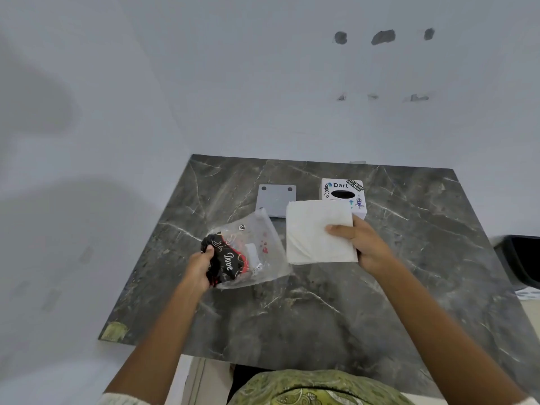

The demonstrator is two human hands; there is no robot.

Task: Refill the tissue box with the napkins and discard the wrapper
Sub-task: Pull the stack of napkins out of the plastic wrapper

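Across the middle of the frame, a dark grey marble table point(336, 302) with pale veins, seen from above against a white wall. Left of centre, the left hand point(200, 271), fingers curled shut around the bunched black-and-red printed end of a clear plastic wrapper point(248, 252); the rest of the wrapper fanned out loose and see-through toward the middle, apparently emptied. Thin, crinkly and nearly weightless by the look of it, likely slippery, so best kept scrunched in a fist as now. Just behind, slightly above centre, a flat grey square plate point(276, 201) with two dark dots at its far corners, lying on the table; possibly the box's removable base, though not certain. Right of centre, a square stack of white napkins point(315, 232), held by the right hand point(362, 244), thumb pressed on top near the right edge and fingers hidden underneath, gripping the stack. Soft, light and floppy, probably quick to splay or slide apart unless pinched flat across the whole thickness; a firmer hold near the middle of an edge likely keeps the sheets squared. Behind the napkins, upper right of centre, a small white tissue box point(343, 195) with printed stickers and a dark oval opening on top, partly covered by the stack. Far right edge, a dark bin point(523, 258), partly cut off, a plausible place for the wrapper.
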